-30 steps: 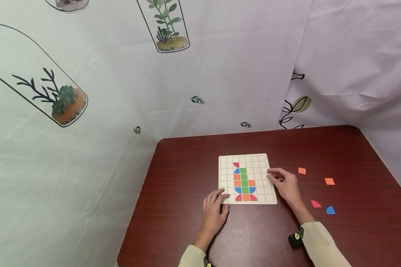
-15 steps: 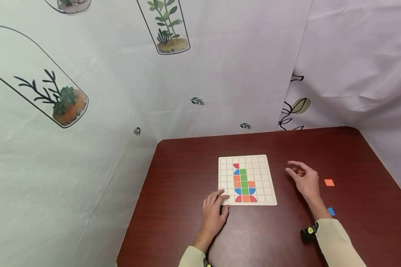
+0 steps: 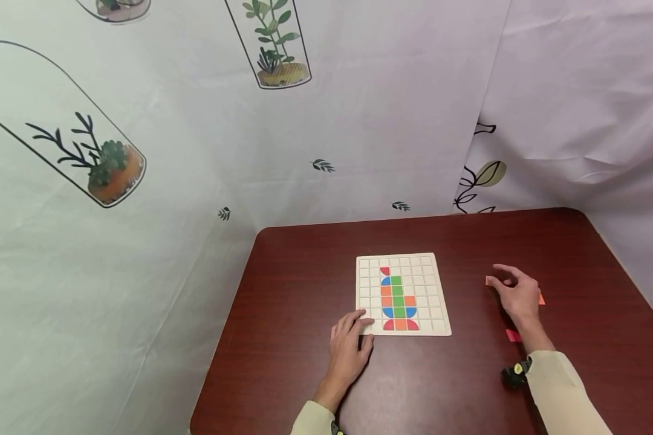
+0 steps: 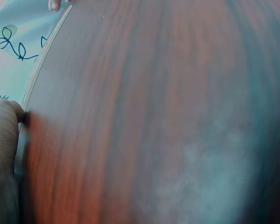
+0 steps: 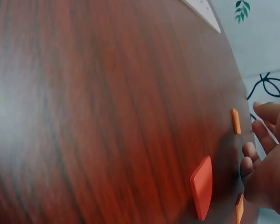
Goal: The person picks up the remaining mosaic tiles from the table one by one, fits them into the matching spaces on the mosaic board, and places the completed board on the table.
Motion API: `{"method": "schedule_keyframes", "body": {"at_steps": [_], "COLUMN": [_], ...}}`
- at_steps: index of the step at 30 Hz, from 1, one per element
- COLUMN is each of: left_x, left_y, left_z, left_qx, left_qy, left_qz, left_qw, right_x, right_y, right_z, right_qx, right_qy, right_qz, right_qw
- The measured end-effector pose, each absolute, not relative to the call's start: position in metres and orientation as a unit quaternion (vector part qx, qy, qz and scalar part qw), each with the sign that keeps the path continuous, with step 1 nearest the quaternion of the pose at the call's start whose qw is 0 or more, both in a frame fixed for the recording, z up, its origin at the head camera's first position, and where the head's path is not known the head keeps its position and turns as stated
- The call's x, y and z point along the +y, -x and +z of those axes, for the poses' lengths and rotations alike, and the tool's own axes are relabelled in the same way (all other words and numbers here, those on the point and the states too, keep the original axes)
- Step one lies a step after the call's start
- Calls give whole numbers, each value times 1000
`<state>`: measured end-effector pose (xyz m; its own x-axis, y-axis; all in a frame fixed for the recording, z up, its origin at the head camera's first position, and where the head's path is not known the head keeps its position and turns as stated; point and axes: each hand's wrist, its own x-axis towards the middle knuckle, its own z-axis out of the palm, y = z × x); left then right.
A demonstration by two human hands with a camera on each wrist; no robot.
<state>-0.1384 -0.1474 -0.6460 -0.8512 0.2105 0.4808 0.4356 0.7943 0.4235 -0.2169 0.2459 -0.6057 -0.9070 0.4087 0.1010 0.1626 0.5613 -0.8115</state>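
A cream grid board [image 3: 422, 275] lies on the table, its edge also showing in the right wrist view. Flat tiles form a figure on it: a green column [image 3: 398, 296] flanked by orange squares, with blue and red quarter-rounds. My left hand [image 3: 347, 348] rests at the board's near left corner, fingertips on its surface. To the right of the board, my right hand [image 3: 519, 297] hovers with bent fingers and nothing in its grasp. Its thumb is close by an orange square tile [image 5: 236, 121]. A red quarter-round tile [image 5: 202, 188] lies under the wrist.
Another orange square tile [image 3: 542, 299] sits just right of the right hand, partly covered by it. The dark red wooden table [image 3: 305, 272] extends around the board. A pale curtain [image 3: 359, 121] with plant prints hangs behind its far edge.
My right hand has moved from the board's right edge rightward to the orange square tile. Its forearm now hides the blue quarter-round. The left hand has stayed put.
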Motion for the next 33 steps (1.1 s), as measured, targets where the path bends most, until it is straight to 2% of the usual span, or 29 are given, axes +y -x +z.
{"method": "schedule_keyframes", "body": {"at_steps": [15,24,33], "left_x": [-147,-148,-147], "left_y": [139,138,138], "left_z": [-646,-645,-645], "left_qx": [-922,-926,-921], "left_qy": [177,172,178], "left_qz": [-271,-272,-275], "left_qw": [212,199,209], "right_x": [259,258,257], "right_y": [212,211,211], "right_z": [-609,-614,-616], "right_qx": [-902,-903,-903], "right_qy": [116,102,103], "right_qz": [406,404,403], "right_qw": [90,107,113]}}
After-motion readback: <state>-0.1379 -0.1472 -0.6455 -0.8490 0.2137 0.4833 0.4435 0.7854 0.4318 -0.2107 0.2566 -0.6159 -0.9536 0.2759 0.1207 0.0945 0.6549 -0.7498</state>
